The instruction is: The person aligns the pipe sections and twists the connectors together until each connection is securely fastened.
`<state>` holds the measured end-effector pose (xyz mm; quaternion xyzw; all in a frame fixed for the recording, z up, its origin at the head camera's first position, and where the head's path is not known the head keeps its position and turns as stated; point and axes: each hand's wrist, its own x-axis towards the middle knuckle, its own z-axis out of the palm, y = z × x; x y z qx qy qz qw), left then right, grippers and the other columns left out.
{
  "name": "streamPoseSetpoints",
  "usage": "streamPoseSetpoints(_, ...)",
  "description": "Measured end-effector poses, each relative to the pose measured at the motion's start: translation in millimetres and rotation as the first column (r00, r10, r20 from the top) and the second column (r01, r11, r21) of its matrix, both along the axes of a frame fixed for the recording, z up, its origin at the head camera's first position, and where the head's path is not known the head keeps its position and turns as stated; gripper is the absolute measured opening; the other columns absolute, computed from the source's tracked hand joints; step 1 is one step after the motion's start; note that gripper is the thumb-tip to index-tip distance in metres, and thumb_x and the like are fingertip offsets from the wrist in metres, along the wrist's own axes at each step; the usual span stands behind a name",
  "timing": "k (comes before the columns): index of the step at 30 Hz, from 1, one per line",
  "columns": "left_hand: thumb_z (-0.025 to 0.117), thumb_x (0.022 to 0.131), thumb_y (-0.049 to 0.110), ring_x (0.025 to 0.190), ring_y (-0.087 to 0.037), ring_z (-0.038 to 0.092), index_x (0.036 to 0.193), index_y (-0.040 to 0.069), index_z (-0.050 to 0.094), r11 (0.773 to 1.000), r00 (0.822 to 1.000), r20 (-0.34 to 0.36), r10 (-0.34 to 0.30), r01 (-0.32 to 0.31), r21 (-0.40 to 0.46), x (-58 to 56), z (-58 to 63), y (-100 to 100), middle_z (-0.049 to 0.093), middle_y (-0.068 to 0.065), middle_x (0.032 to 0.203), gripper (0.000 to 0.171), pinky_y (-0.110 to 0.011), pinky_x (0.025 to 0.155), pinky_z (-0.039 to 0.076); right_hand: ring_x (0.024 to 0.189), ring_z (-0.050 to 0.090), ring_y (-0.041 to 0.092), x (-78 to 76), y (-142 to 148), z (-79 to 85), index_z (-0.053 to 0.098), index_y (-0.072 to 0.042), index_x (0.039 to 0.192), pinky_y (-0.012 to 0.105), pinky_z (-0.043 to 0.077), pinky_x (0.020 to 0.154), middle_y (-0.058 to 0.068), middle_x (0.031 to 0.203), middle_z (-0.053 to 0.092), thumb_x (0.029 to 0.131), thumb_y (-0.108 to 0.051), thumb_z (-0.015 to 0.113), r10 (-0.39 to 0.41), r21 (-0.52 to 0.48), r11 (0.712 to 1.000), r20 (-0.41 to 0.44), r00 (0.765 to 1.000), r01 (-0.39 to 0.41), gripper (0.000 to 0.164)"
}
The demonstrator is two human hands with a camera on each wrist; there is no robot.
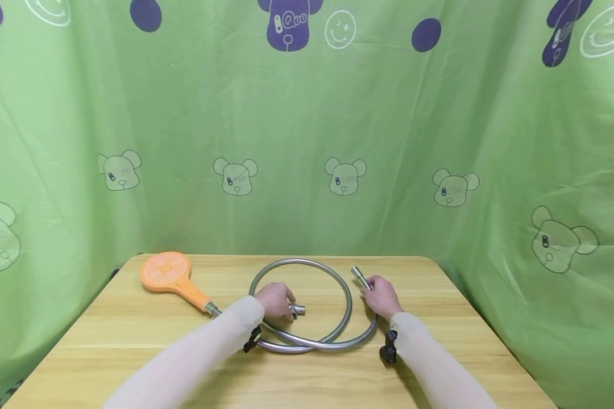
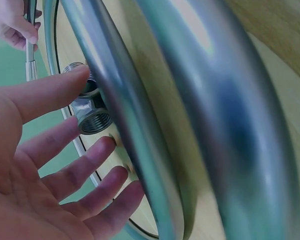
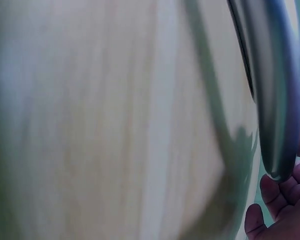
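"What does the head view give?"

"A table with a coiled hose across its middle. The orange shower head lies at the far left, a metal nut and a bit of hose at its handle before the left sleeve hides the rest. The left hand is at a metal fitting within the loop. To its right, the right hand pinches the hose just behind the metal end, which points far and left."

"And the left wrist view?"

"The left hand's fingers are spread and nearly straight, the thumb lying across the fitting, the index tip just beside its threaded mouth. I can't tell if it's lifted off the table. The right hand shows beyond, gripping the hose."

"The right wrist view?"

"Mostly wood. At the right edge the hose runs down to the curled fingers; the metal end is out of sight there."

"So which step is it?"

"I'd say taking up the fitting, with the hose end held ready. The next move seems to call for a firm left grip on the fitting, leaving its threads uncovered."
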<state>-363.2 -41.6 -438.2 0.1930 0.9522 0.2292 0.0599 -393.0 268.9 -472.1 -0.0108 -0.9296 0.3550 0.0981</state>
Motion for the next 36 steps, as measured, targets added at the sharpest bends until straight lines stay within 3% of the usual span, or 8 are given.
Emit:
streamPoseSetpoints(9,0.088,0.071,0.018,0.122,-0.030,0.062,0.108,0.015,0.079,1.000,0.999,0.031,0.011,-0.012,0.017,0.6,2.1,1.1,0.076,-0.002,0.113,0.038,-0.044,0.107,0.046,0.074,0.056,0.022,-3.1,0.3,-0.8,0.062,0.004,0.105,0.030,0.046,0.062,0.012,0.086,0.062,0.090,-0.010,0.067,0.000,0.011,1.000,-0.038,0.999,0.000,0.020)
streamPoseSetpoints(23,0.090,0.069,0.019,0.117,-0.028,0.064,0.098,0.018,0.081,1.000,1.000,0.031,0.006,-0.007,0.019,-7.3,-4.1,0.3,0.078,0.002,0.104,0.031,-0.043,0.106,0.047,0.073,0.056,0.021,-1.3,-2.0,2.2,0.062,0.002,0.104,0.029,0.046,0.061,0.012,0.087,0.062,0.091,-0.010,0.068,-0.007,-0.007,1.000,-0.029,1.000,0.007,0.019)
streamPoseSetpoints(36,0.089,0.069,0.018,0.115,-0.027,0.064,0.100,0.018,0.080,0.998,0.998,0.060,0.018,-0.022,0.056,-7.9,-5.3,0.2,0.077,0.002,0.107,0.032,-0.044,0.106,0.047,0.081,0.054,0.021,-2.6,0.5,-2.9,0.060,0.004,0.107,0.028,0.046,0.067,0.011,0.090,0.057,0.094,-0.008,0.064,0.023,-0.124,0.992,-0.032,0.999,-0.026,0.018)
